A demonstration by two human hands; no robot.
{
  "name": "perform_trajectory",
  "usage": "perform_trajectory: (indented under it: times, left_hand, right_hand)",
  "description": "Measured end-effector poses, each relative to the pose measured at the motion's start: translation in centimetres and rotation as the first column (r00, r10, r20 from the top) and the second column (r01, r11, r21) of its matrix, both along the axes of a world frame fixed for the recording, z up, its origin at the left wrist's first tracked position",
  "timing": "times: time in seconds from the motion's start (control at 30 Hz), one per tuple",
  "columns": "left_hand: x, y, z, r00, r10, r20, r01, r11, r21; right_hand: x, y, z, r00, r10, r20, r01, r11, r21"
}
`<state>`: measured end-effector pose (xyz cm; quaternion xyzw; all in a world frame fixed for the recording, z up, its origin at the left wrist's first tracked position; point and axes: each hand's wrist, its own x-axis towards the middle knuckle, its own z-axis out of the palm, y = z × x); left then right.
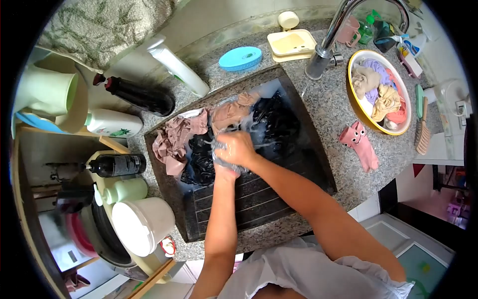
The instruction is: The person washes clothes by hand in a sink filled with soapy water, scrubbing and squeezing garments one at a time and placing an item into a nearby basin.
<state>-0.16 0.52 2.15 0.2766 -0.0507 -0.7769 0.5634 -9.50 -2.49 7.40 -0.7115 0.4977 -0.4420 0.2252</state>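
At far left, a pale green plastic pitcher (47, 94) nears the dark lens border. Beside it lie a white plastic bottle with a green cap (114, 123), its green plant print turned sideways, and a black pump bottle (119, 165), whose small pale lettering is too fine to read. A dark bottle with a reddish-brown cap (142, 97) shows no legible label. Below, a white plastic bucket (144, 226) hides part of the shelving behind it.

At centre, a dark stone sink with a ridged floor (254, 212), set in a speckled granite tabletop (328, 107), contains cloudy water, crumpled mauve fabric (181, 132) and black fabric (276, 119), the latter partly submerged. A wet greyish cloth (219, 155), blurred by splashing, lies at the hands within the sink. The left hand (227, 172) is largely covered by cloth and the other hand; its grip cannot be told. The right hand (237, 148) is clenched on the cloth, fingertips concealed. Tan fabric (231, 114) lies just beyond.

At right, a pink sock with cartoon eyes (365, 149) lies near a yellow-sided round basin (355, 107) of mixed garments; bottles behind are crowded, their labels indistinct.
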Motion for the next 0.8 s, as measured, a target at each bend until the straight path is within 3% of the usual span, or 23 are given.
perform_trajectory:
  times: [0.03, 0.1, 0.17, 0.2, 0.23, 0.27, 0.3, 0.33, 0.37, 0.4, 0.43, 0.47, 0.53, 0.57, 0.6, 0.63, 0.7, 0.73, 0.77, 0.8]
  left_hand:
    - [-0.6, -0.2, 1.5, 0.986, 0.003, 0.167, -0.011, 0.999, 0.046]
    - [-0.9, -0.5, 5.6, 0.990, -0.069, 0.120, 0.032, 0.958, 0.286]
    - [0.9, -0.9, 4.5, 0.973, -0.079, 0.217, 0.025, 0.970, 0.242]
    - [1.4, -0.8, 5.0, 0.944, -0.097, 0.316, 0.016, 0.969, 0.248]
    - [1.7, -0.4, 5.5, 0.820, -0.123, 0.559, -0.024, 0.968, 0.249]
    - [2.2, -0.1, 3.8, 0.372, -0.184, 0.910, 0.049, 0.983, 0.179]
    - [2.3, 0.2, 2.9, -0.194, -0.128, 0.973, 0.148, 0.976, 0.158]
    - [2.0, 1.1, 2.0, -0.326, 0.046, 0.944, 0.254, 0.966, 0.041]
    - [1.0, 1.6, 2.1, -0.412, 0.112, 0.904, 0.315, 0.949, 0.026]
    - [-0.1, 1.9, 1.9, -0.545, 0.114, 0.831, 0.375, 0.919, 0.119]
    - [-0.8, 2.1, 1.7, -0.665, 0.127, 0.736, 0.415, 0.883, 0.222]
    - [-1.0, 1.8, 1.6, -0.698, 0.032, 0.715, 0.418, 0.829, 0.371]
    - [-0.4, 0.8, 1.5, -0.643, -0.054, 0.764, 0.448, 0.783, 0.432]
    - [0.5, -0.2, 1.2, -0.584, -0.135, 0.800, 0.484, 0.733, 0.478]
    - [2.8, -1.2, -3.0, -0.317, -0.160, 0.935, 0.527, 0.790, 0.314]
    - [4.1, -2.2, -4.5, 0.054, -0.309, 0.949, 0.474, 0.845, 0.248]
    - [2.9, -2.0, 2.6, 0.595, -0.378, 0.709, 0.183, 0.923, 0.338]
    - [1.8, -1.9, 5.4, 0.736, -0.340, 0.585, 0.083, 0.903, 0.421]
    - [1.9, -1.7, 7.2, 0.868, -0.365, 0.335, 0.232, 0.897, 0.377]
    - [1.7, -1.8, 7.2, 0.870, -0.364, 0.332, 0.233, 0.898, 0.374]
  right_hand:
    - [-0.6, -0.7, -0.1, 0.997, -0.072, 0.002, 0.071, 0.994, 0.083]
    - [-3.5, -2.4, -1.1, 0.993, -0.106, -0.048, 0.113, 0.977, 0.181]
    - [-6.1, -2.9, -2.5, 0.968, -0.130, -0.216, 0.153, 0.984, 0.092]
    - [-7.2, -2.9, -2.4, 0.967, -0.125, -0.220, 0.147, 0.985, 0.086]
    - [-8.1, -2.7, -2.3, 0.956, -0.085, -0.279, 0.103, 0.994, 0.048]
    - [-8.7, -2.5, -2.3, 0.940, -0.051, -0.337, 0.060, 0.998, 0.015]
    - [-8.7, -1.9, -2.9, 0.940, -0.051, -0.338, 0.060, 0.998, 0.016]
    - [-8.5, -1.1, -4.0, 0.882, 0.109, -0.459, -0.111, 0.994, 0.022]
    - [-8.3, -0.4, -4.9, 0.782, 0.253, -0.569, -0.276, 0.960, 0.048]
    - [-8.6, 0.1, -5.6, 0.736, 0.287, -0.613, -0.391, 0.920, -0.038]
    - [-8.6, -0.2, -6.6, 0.738, 0.286, -0.610, -0.391, 0.919, -0.042]
    - [-8.6, -0.8, -8.1, 0.756, 0.274, -0.595, -0.342, 0.940, -0.002]
    - [-8.6, -2.2, -8.2, 0.730, 0.266, -0.629, -0.197, 0.964, 0.179]
    - [-8.1, -3.3, -7.8, 0.735, 0.257, -0.627, -0.194, 0.966, 0.168]
    - [-7.4, -4.2, -7.5, 0.715, 0.252, -0.652, -0.134, 0.965, 0.226]
    - [-6.5, -4.6, -7.1, 0.694, 0.252, -0.675, -0.070, 0.956, 0.285]
    - [-5.3, -4.2, -2.2, 0.917, 0.215, -0.335, -0.284, 0.943, -0.174]
    - [-4.9, -3.3, 1.7, 0.865, 0.359, -0.352, -0.413, 0.907, -0.089]
    - [-4.1, -1.8, 5.2, 0.792, 0.500, -0.350, -0.533, 0.846, 0.001]
    - [-2.9, -0.1, 7.5, 0.766, 0.533, -0.358, -0.593, 0.802, -0.076]
